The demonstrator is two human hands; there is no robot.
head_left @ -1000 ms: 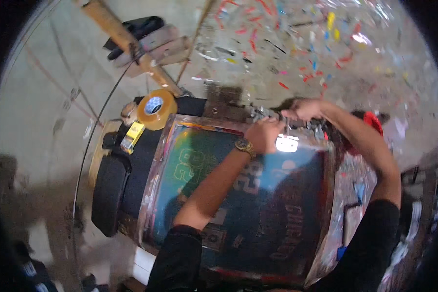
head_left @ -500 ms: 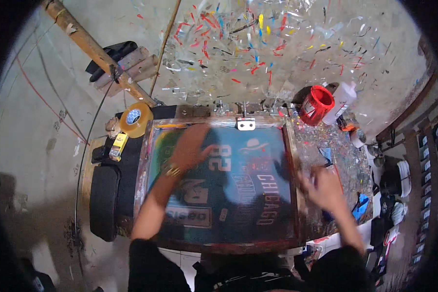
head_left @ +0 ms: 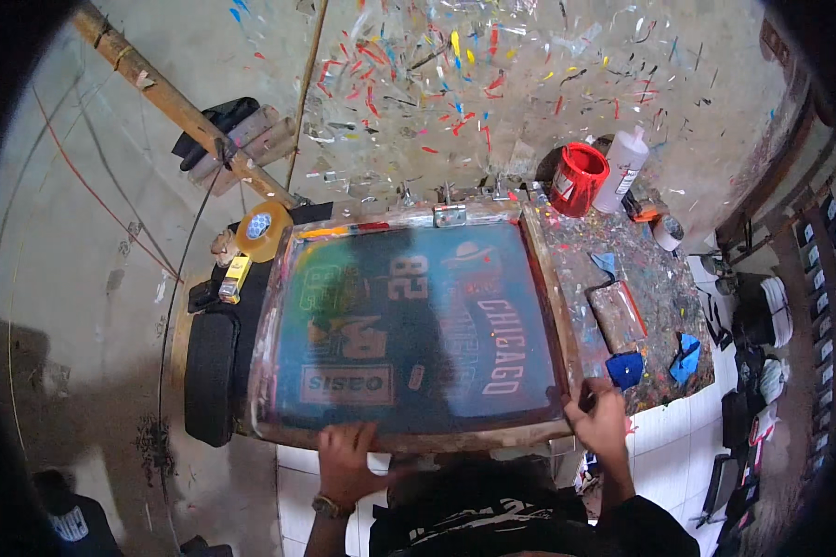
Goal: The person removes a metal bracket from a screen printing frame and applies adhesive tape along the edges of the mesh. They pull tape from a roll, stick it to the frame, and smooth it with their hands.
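A wooden-framed printing screen with blue-green mesh and several stencilled designs lies before me, its far side at a metal hinge clamp. My left hand, with a watch at the wrist, touches the near rim with its fingertips, thumb spread away from them. At the near right corner my right hand has its fingers closed around the frame. Yellow, orange and red ink smears run along the screen's far inner edge. What lies beneath the mesh is hidden.
Right of the frame are a red ink tub, a white bottle, blue cloth scraps and a flat block with a red edge. Left are a tape roll, a yellow box and a black padded piece.
My left hand has come back from above the mesh to the near rim. My right hand has moved nearer, onto the near right corner. The view has shifted slightly.
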